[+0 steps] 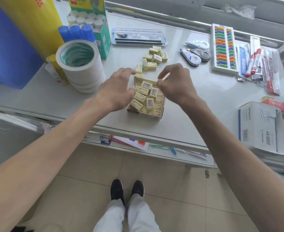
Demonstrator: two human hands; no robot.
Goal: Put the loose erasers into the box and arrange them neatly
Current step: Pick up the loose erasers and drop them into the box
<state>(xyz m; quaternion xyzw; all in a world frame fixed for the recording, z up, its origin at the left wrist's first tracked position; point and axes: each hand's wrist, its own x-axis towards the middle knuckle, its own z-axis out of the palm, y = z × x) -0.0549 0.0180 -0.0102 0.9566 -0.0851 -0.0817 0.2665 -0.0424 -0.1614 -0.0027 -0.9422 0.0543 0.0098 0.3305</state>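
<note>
The loose erasers are piled just beyond the box, which is already untidily filled. Being light, firm blocks, they are best pinched across the short sides. The left hand is held loosely spread at the box's left. Whether the curled right hand pinches anything cannot be told.

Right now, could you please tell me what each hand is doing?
Left hand: open, over the box.
Right hand: curled in a pinch; what it holds cannot be told.

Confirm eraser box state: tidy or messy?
Messy. In the box the erasers lie tilted at mixed angles, some barcode-up; a loose pile sits on the table beyond it.
</note>
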